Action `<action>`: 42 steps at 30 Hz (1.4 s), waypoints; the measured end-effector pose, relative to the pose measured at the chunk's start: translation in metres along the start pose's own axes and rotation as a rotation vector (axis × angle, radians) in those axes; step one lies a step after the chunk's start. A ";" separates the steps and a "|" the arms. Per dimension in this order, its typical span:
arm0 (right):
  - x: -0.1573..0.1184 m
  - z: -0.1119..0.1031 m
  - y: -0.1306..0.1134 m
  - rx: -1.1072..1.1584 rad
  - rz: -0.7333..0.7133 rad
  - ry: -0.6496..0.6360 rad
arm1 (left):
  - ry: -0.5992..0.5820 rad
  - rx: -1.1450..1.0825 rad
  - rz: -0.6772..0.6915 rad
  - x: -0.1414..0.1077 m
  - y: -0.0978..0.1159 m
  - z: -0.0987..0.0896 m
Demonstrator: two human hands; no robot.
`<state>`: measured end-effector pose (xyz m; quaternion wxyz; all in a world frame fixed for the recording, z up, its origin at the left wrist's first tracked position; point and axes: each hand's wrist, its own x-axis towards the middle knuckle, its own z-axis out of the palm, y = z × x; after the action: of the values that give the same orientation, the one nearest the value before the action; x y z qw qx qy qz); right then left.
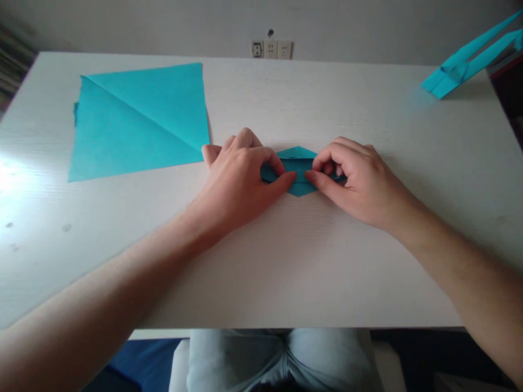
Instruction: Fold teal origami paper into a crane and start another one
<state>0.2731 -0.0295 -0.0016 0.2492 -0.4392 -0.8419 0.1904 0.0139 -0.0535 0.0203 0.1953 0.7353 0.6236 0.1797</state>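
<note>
A small piece of folded blue paper [299, 188] lies on the table between my two hands, with pointed corners showing at its top and bottom edges and a long fold running across it. My left hand [245, 171] pinches its left part between thumb and forefinger, the other fingers resting on the tabletop side. From the right, my right hand [353, 177] grips the paper's other part with thumb and curled fingers. Both thumb tips press near the middle, a short gap apart. The paper's two ends are mostly hidden by my fingers.
A larger blue sheet [141, 120] with a diagonal crease lies at the back left of the white table [286, 261]. A finished-looking folded blue paper shape [453, 68] with two long prongs stands at the back right corner. Wall sockets [271, 49] sit behind the table.
</note>
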 end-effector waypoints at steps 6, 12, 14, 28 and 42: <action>-0.001 0.002 0.004 0.004 0.006 0.014 | -0.005 0.009 -0.006 0.003 0.000 0.003; -0.003 0.003 0.003 -0.012 0.063 0.044 | 0.009 -0.025 0.014 0.005 -0.004 0.005; -0.003 0.003 0.003 -0.012 0.071 0.043 | 0.002 -0.031 0.011 0.006 -0.003 0.004; -0.001 0.005 0.007 0.001 0.087 0.040 | -0.039 0.019 -0.030 0.007 0.004 0.000; 0.000 0.006 0.004 -0.018 0.083 0.050 | -0.029 -0.018 -0.006 0.007 0.002 -0.001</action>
<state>0.2717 -0.0278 -0.0082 0.2582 -0.4808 -0.8180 0.1818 0.0161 -0.0470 0.0227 0.2117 0.7341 0.6213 0.1740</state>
